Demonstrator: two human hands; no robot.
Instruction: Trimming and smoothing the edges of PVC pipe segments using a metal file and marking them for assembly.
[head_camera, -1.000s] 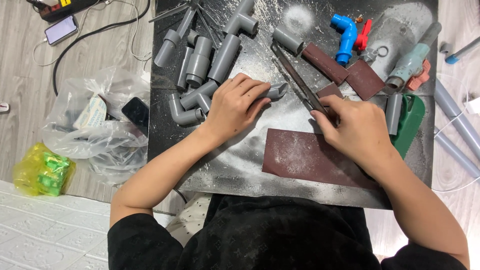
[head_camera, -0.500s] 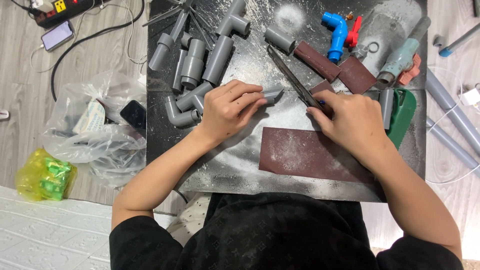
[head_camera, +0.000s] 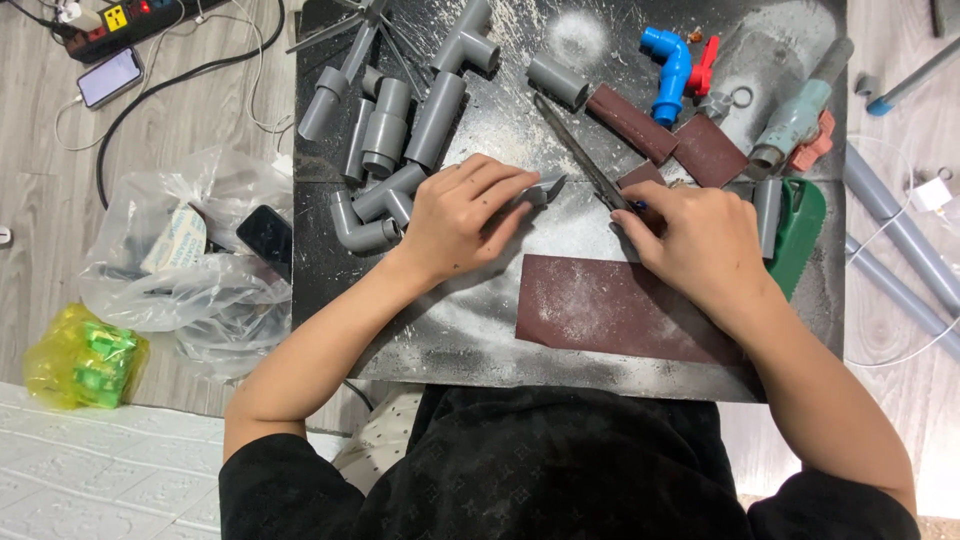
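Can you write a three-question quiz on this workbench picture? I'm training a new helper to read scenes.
1. True or false: the left hand rests on a grey pipe fitting.
2. What does the right hand grip? A) the blue elbow B) the long metal file C) the phone
3. What flat sheet lies before the person?

Key: 1 true; 2 B; 3 the reddish-brown sandpaper sheet.

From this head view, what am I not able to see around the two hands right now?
- Grey fitting: mostly covered by the left hand; only its tip shows.
- Long dark tool: its handle end is hidden under the right hand.
- Grey pipes: cut off by the right edge.
- Clear bag: contents blurred by the plastic.
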